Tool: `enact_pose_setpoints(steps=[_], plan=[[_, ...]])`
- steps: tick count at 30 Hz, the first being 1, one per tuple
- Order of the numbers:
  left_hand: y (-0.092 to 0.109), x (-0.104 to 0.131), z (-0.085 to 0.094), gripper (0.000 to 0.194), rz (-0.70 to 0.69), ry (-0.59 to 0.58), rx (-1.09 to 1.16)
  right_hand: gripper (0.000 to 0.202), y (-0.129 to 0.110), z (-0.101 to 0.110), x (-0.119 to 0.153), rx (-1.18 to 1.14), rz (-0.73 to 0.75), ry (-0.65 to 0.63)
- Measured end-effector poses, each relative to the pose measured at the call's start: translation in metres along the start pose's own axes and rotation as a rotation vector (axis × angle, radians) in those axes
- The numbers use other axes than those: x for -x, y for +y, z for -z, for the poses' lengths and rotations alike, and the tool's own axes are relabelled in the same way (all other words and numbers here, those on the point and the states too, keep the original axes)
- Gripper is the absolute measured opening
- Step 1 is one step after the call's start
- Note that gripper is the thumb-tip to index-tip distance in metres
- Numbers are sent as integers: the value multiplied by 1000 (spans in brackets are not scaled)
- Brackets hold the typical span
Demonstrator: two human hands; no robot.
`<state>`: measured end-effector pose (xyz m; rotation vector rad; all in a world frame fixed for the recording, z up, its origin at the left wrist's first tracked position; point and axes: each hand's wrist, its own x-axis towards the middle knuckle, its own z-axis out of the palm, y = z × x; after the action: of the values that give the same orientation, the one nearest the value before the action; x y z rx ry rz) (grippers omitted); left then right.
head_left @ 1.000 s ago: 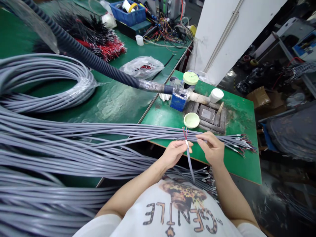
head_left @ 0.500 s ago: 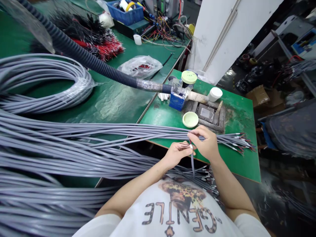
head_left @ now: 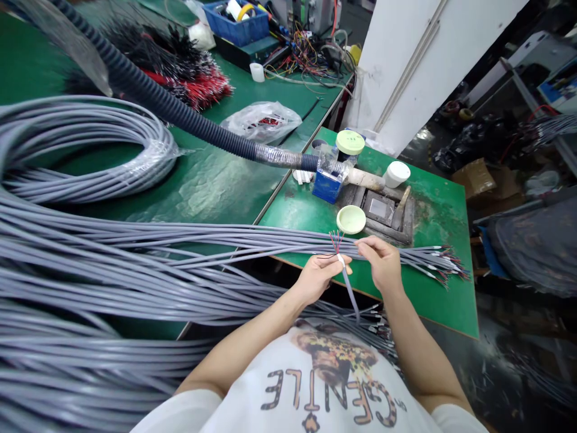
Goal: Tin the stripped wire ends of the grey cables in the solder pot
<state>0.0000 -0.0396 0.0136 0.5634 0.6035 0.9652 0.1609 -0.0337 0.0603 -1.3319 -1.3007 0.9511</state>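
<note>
Evidently, the left hand [head_left: 315, 279] is pinching the grey multicore cable [head_left: 350, 290] at its white collar [head_left: 341, 260], probably leaving the cores [head_left: 336, 242] free for sorting; the right hand [head_left: 386, 269] is holding thumb and index finger close together nearby, gripping something or not, I cannot tell. Over the green tabletop's [head_left: 433, 300] near edge, the cable is slanting shirtward [head_left: 333, 376], its red and dark cores splaying.

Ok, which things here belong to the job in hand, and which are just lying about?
Belongs, it seems:
gray cable, held in the left hand
its fanned-out wires, right hand beside them
similar gray cables beyond

Probably just lying about:
clear plastic bag
blue bin
white roll
red-and-black wire pile
</note>
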Motion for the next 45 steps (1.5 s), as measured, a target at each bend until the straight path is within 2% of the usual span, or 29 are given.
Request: enact_pose_setpoints(steps=[2, 5, 8, 10, 12, 15, 17, 20, 21, 22, 24, 27, 31, 36, 45], plan=[[4, -1, -1, 33, 17, 14, 37, 19, -1, 8, 7, 205, 256, -8], [10, -3, -5, 31, 24, 5, 125, 40, -2, 14, 18, 499, 617, -170], [13, -4, -9, 29, 31, 6, 173, 44, -1, 14, 22, 704, 820, -332], [15, -4, -11, 32, 18, 9, 160, 43, -2, 15, 18, 734, 877, -319], [18, 0, -12, 36, -36, -6, 101, 41, -5, 22, 7, 695, 863, -212], [34, 14, -14, 30, -161, -110, -81, 34, -16, 37, -14, 624, 703, 34], [51, 26, -17, 24, -253, -287, -212, 25, -23, 45, -30, 617, 576, 151], [75, 39, -24, 23, -262, -704, -345, 19, -28, 47, -50, 637, 480, 165], [80, 41, -26, 24, -242, -775, -403, 19, -28, 46, -56, 641, 471, 146], [83, 42, -27, 25, -222, -793, -486, 19, -27, 44, -62, 647, 462, 125], [81, 38, -26, 27, -230, -674, -725, 20, -22, 41, -71, 669, 429, 86], [69, 29, -19, 34, -325, -452, -1130, 22, -16, 36, -81, 726, 371, 58], [54, 19, -9, 44, -341, -441, -1468, 22, -13, 31, -90, 784, 365, 12], [50, 16, -5, 51, -294, -467, -1589, 21, -13, 26, -95, 830, 354, -11], [53, 15, -5, 54, -209, -447, -1541, 19, -9, 20, -101, 860, 352, -19]])
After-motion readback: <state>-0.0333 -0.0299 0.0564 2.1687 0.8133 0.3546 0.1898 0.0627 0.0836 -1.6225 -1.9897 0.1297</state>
